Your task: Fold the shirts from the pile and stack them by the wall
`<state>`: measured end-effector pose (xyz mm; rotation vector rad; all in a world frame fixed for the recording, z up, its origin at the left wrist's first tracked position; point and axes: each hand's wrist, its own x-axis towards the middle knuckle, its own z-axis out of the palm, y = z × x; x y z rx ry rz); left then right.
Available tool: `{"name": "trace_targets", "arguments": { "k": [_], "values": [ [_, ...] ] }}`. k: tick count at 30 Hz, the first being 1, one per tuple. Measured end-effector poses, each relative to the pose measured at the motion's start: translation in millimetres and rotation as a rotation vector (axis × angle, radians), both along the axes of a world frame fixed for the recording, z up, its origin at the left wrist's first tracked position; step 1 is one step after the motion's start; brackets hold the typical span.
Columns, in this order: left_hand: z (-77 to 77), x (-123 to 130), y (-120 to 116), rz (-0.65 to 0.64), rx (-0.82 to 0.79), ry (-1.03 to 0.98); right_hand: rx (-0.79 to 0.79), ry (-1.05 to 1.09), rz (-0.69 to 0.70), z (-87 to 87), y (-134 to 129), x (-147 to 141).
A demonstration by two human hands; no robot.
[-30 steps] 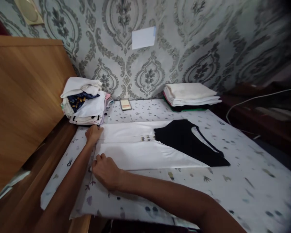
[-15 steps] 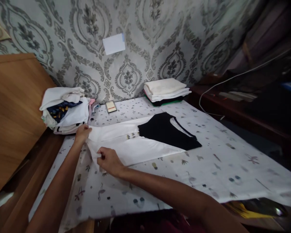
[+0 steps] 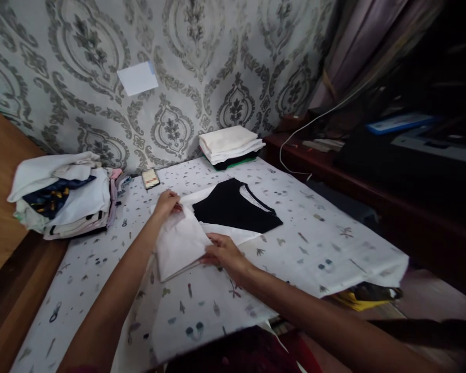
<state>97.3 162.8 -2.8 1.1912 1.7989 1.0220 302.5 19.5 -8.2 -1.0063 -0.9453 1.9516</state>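
Observation:
A black-and-white T-shirt (image 3: 236, 207) lies on the patterned sheet, its black shoulder part and neckline pointing right. Its white lower part is doubled over toward the black part. My left hand (image 3: 168, 203) pinches the far edge of the folded white cloth, fingers closed. At the near corner of that flap, my right hand (image 3: 224, 254) grips the cloth between thumb and fingers. The print seen on the shirt's front is covered by the flap.
Stacked clothes (image 3: 66, 194) stand at the left, beside a wooden panel (image 3: 0, 191). Another folded pile (image 3: 231, 145) sits against the wall. A small card (image 3: 150, 178) lies between them. A white cable (image 3: 281, 153) hangs at the right. The patterned sheet (image 3: 310, 248) covers the surface.
Both hands have carried the shirt's white hem rightward, folding it over toward the black part. The view has turned to the right, so the piles appear farther left.

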Motion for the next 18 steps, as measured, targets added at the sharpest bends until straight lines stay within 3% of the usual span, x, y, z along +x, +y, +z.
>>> {"name": "trace_targets", "arguments": {
  "k": [4, 8, 11, 16, 18],
  "values": [
    [-12.3, 5.5, 1.6, -0.086, -0.041, 0.030, -0.075, -0.020, 0.058, -1.3, 3.8, 9.0],
    [-3.7, -19.5, 6.8, -0.122, 0.029, 0.174, -0.076, -0.081, 0.133, 4.4, 15.6, 6.5],
    [0.2, -32.0, 13.1, -0.166, 0.116, 0.325, -0.071, -0.154, 0.111, 7.1, 28.0, 2.7],
    [-7.4, -25.9, 19.1, -0.334, 0.241, 0.502, -0.056, -0.199, 0.142, 9.5, 41.7, -5.4],
    [-10.4, -22.8, 20.8, -0.377, 0.268, 0.546, 0.029, -0.222, 0.185, 9.3, 42.3, -7.3]
  ]
}}
